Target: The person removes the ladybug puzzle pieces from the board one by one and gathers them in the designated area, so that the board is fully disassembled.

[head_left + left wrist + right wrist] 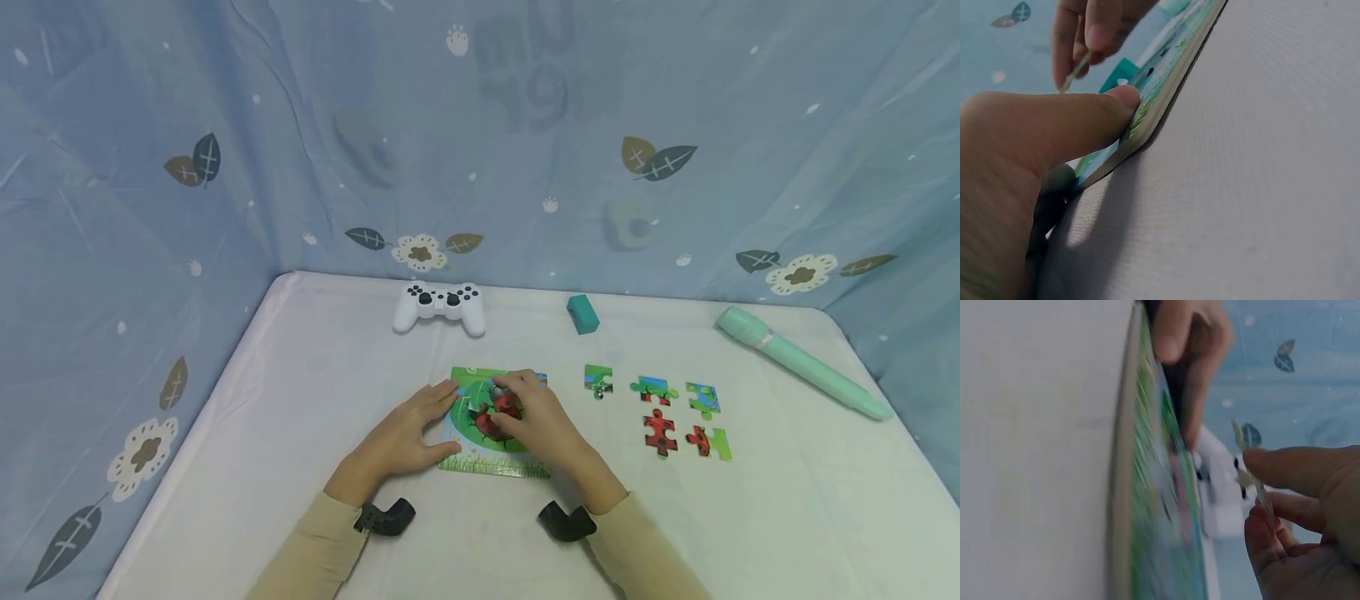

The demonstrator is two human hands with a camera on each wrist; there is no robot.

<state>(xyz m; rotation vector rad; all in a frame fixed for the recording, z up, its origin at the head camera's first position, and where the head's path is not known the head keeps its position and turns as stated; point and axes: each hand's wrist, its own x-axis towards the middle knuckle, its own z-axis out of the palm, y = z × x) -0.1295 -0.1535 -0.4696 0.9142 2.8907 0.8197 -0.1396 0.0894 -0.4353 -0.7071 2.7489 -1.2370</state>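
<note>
A ladybug picture puzzle board (pixel 480 462) lies flat in front of me. My left hand (pixel 408 433) rests at its left side, with the thumb laid on the lower left corner and the straight fingers along the edge. Over the board, my right hand (pixel 543 429) pinches a thin puzzle piece (pixel 1262 494) between thumb and fingers. That piece shows edge-on in both wrist views and is held apart from the board. Most of its picture side is hidden by the hand.
Several loose puzzle pieces (pixel 660 433) lie right of the board. Behind stand a white game controller (pixel 441 307) and a small teal block (pixel 582 314). A mint-green microphone-shaped object (pixel 802 362) lies far right. Patterned blue cloth (pixel 525 167) hangs behind the white table (pixel 322 358).
</note>
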